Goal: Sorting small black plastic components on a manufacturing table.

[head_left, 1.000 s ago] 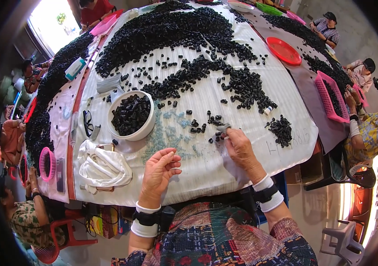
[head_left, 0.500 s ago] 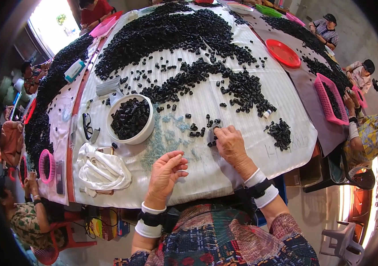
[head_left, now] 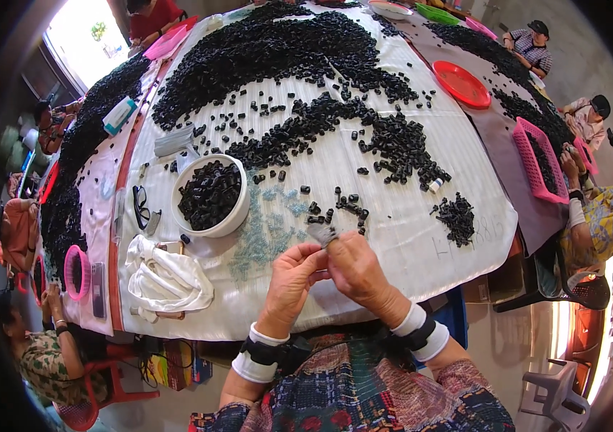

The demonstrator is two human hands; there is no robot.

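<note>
Meeting at the fingertips above the near part of the white sheet (head_left: 393,277), the two hands share one small working spot. The left hand (head_left: 293,282) has thumb and forefinger drawn together close to the right fingertips; whether they pinch a piece cannot be told. The right hand (head_left: 358,270), fingers curled in, grips a small grey item (head_left: 321,233) jutting toward eleven o'clock; its exact kind is unclear. Such fine work seems best served by a steady left hand, light pressure and short right-hand motions, with the contact point not hidden behind the knuckles.

Just past the hands, toward one o'clock, lie loose black pieces (head_left: 352,198); handling them singly should avoid scattering the others. Toward ten o'clock, pale blue-green scraps (head_left: 270,223) spread over the sheet, best left unmixed with the pieces. Beyond them, same direction, stands a white bowl (head_left: 233,222) full of black pieces. Between two and three o'clock sits a small pile of thin black bits (head_left: 455,218), well apart from the bowl, a gap worth respecting. Farthest, toward half past eleven, spreads the big black heap (head_left: 270,54).
</note>
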